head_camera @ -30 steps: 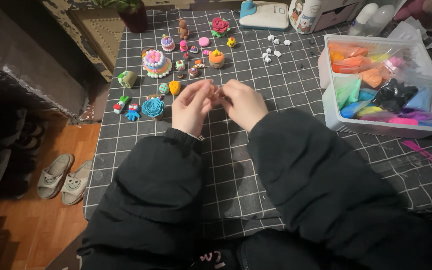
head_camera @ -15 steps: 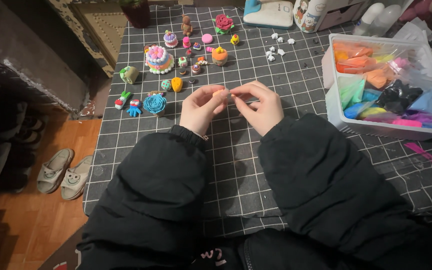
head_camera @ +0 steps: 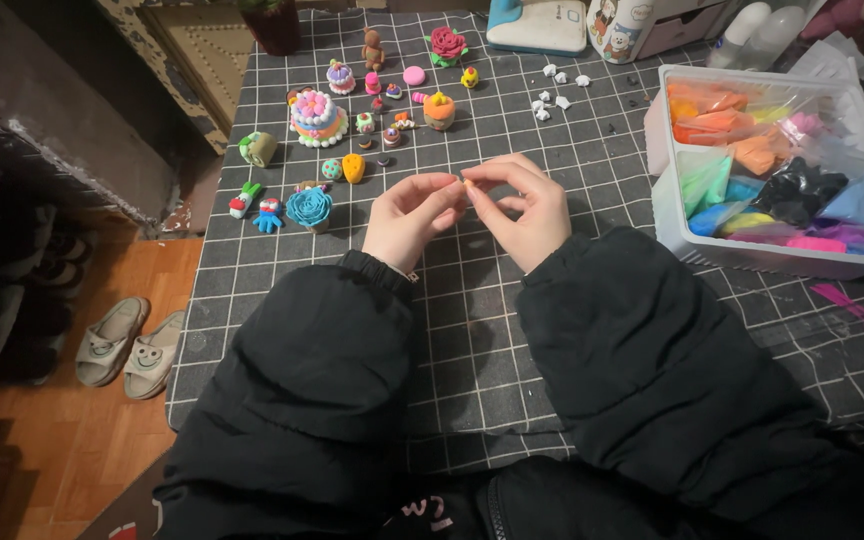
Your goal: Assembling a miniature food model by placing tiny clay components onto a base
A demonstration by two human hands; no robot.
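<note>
Head view. Left hand (head_camera: 414, 215) and right hand (head_camera: 519, 208) meet over the middle of the tabletop (head_camera: 592, 160), which is covered by a dark mat with a white grid. Fingers of both hands are closed in a pinch on 1 tiny orange clay piece (head_camera: 464, 183), held between the fingertips just above the mat; its shape is too small to tell. Both sleeves are black and padded.

Far left of the hands: a group of small clay figures, among them a tiered cake (head_camera: 317, 117) in pink, white and yellow, a teal rose (head_camera: 309, 207), a red rose (head_camera: 446, 43), and an orange cup shape (head_camera: 439, 109). Small white bits (head_camera: 552, 87) lie scattered further right.

Right edge: a clear plastic box (head_camera: 664, 195) holding clear bags of clay in orange, green, blue, black, pink and yellow. A pink stick tool (head_camera: 860, 313) lies near its front. At the far edge stands a white-and-blue device (head_camera: 537, 22) and a white container (head_camera: 630, 17) with a cartoon label.

On the wooden floor, left: 2 pale slippers (head_camera: 127, 345).
</note>
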